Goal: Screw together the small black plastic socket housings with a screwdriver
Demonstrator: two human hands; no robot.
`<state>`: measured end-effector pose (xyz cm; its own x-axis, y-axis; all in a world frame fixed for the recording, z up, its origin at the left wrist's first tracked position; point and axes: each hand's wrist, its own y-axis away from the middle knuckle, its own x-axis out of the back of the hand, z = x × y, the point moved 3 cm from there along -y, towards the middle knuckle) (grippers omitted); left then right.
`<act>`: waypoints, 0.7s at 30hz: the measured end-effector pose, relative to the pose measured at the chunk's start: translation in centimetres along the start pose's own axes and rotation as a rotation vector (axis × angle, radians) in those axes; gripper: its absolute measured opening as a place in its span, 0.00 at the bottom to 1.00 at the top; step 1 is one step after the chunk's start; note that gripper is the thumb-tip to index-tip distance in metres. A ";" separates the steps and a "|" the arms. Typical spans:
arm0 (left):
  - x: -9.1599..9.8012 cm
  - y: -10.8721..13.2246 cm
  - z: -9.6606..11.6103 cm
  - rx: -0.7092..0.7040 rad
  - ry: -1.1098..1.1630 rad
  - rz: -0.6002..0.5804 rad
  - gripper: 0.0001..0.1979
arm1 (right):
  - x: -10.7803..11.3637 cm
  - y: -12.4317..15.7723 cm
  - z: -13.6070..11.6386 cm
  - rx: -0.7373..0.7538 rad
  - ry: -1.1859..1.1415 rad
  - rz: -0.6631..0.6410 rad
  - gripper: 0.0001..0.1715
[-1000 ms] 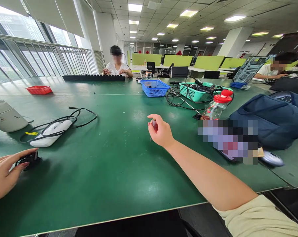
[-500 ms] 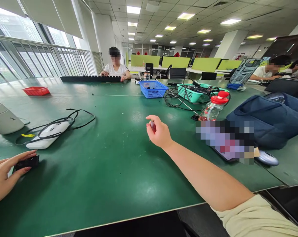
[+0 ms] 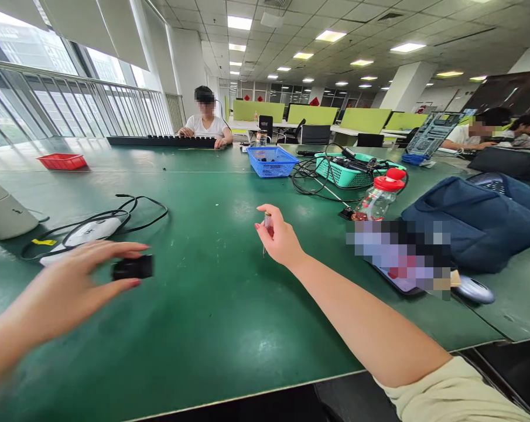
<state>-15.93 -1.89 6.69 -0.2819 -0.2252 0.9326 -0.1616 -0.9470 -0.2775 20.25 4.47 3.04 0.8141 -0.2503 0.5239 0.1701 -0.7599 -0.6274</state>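
Between the thumb and fingers of my left hand (image 3: 82,278) is a small black block-like part (image 3: 135,268), slightly blurred, its exact kind not clear. That hand is raised over the left side of the table, in front of a white device. Near the middle of the view, my right hand (image 3: 280,234) is closed around a slim screwdriver (image 3: 267,223). Its thin shaft points down below the fingers, and most of the handle is hidden by them.
A white device (image 3: 93,231) with a black cable and a pale bottle (image 3: 5,211) stand left on the green table (image 3: 194,328). Farther back are a red tray (image 3: 61,162), a blue basket (image 3: 272,164) and a green basket (image 3: 341,171). A jar (image 3: 376,199) and navy bag (image 3: 471,228) are right.
My left hand has moved right and a little up with the black part, from the table's left edge toward the middle. The right hand has hardly moved, the screwdriver still in it.
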 end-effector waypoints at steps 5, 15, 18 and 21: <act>-4.5 -3.6 13.9 -0.303 0.203 -0.190 0.19 | 0.1 0.2 0.1 -0.016 -0.033 -0.006 0.17; -12.9 -7.7 16.0 -0.366 0.351 -0.204 0.23 | -0.5 0.3 -0.7 0.042 -0.001 -0.034 0.17; -12.9 -7.7 14.9 -0.224 0.494 -0.200 0.26 | -0.6 0.5 -1.0 0.080 0.026 -0.066 0.18; -12.8 -7.5 14.7 -0.187 0.476 -0.201 0.26 | -0.6 0.6 -1.1 0.111 0.038 -0.078 0.19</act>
<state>2.80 4.72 0.25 -0.6182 0.1253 0.7760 -0.4096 -0.8939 -0.1820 19.27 3.47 2.97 0.7751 -0.2171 0.5933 0.2937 -0.7076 -0.6427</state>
